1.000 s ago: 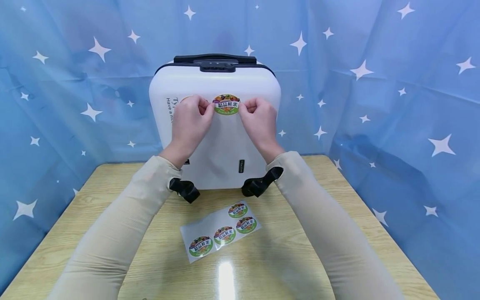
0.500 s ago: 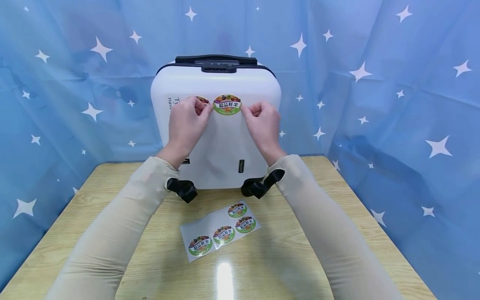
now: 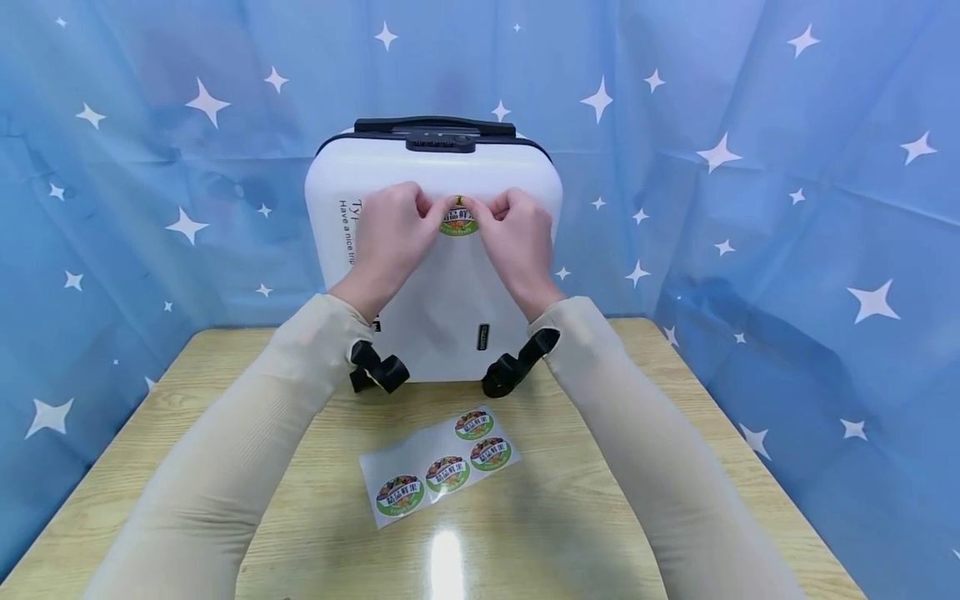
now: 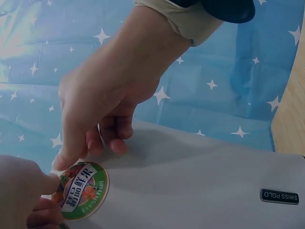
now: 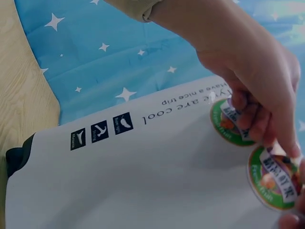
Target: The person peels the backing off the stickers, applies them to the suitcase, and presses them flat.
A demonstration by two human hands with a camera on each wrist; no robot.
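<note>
A white suitcase (image 3: 431, 333) with a black handle stands upright against the backdrop. On its face, a round fruit sticker (image 3: 458, 222) sits between my hands, partly covered by my thumbs. My left hand (image 3: 393, 237) pinches its upper left edge, with the other fingers curled. Opposite it, my right hand (image 3: 517, 242) pinches the upper right edge; the two thumb tips nearly meet. The right wrist view shows a second fruit sticker (image 5: 224, 125) on the suitcase, beside the first; my left hand hides it in the head view. Whether the held sticker lies fully flat, I cannot tell.
A backing sheet (image 3: 397, 458) with several more fruit stickers lies on the wooden table (image 3: 585, 500) in front of the suitcase. Blue star-patterned cloth (image 3: 750, 250) hangs behind and at both sides. Black camera mounts (image 3: 517, 367) hang from my wrists.
My thumbs have moved inward from the sticker's left and right sides to its top, covering more of it. My left hand has shifted right and now hides the second sticker.
</note>
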